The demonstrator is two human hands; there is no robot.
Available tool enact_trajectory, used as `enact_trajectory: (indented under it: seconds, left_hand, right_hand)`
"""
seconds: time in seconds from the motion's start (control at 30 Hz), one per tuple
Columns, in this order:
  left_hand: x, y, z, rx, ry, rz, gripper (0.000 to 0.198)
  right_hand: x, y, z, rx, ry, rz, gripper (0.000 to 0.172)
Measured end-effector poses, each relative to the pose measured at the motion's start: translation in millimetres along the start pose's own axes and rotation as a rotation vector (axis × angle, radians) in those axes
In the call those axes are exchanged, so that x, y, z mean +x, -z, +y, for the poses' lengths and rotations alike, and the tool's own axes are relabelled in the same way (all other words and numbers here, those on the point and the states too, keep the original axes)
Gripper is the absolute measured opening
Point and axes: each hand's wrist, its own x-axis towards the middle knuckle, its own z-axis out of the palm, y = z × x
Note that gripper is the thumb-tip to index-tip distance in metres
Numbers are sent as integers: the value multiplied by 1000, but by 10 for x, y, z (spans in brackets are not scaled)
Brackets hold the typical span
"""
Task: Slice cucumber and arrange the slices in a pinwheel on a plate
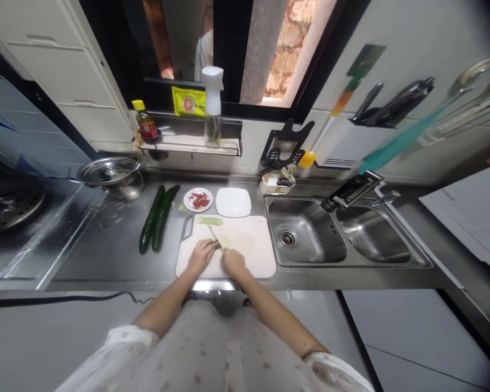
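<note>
On the white cutting board [255, 250], my left hand [202, 256] has its fingers curled over a short dark-green piece of cucumber [216, 245], mostly hidden by them. Just right of it, my right hand [233, 262] grips a knife [217, 237], whose blade points away and to the left, close beside the left fingertips. A row of overlapping pale-green cucumber slices [209, 221] lies near the board's far left corner. Two whole cucumbers [159, 220] rest side by side on the steel counter to the left.
Behind the board stand a small plate [187, 202] of chopped red pieces and a white square plate [233, 202]. A double sink [310, 258] with a black faucet [351, 191] is at right. A lidded steel pot [126, 182] sits back left, below a wall shelf [188, 147] with bottles.
</note>
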Motion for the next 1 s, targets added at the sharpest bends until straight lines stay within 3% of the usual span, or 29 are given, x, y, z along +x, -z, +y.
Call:
enact_trajectory:
  seconds: [0.33,0.73,1.0]
  left_hand:
    - [13,-1,-1,-4,-12,10,29]
    - [10,-3,3,4,0,12,29]
    - [6,-3,-6,-11,25,-2,29]
  right_hand:
    - [-201,-115,162,-29,-32,-32,30]
    - [52,-49,-2,-5,-15,27,33]
    - [28,-30,-12,3,-22,21,32]
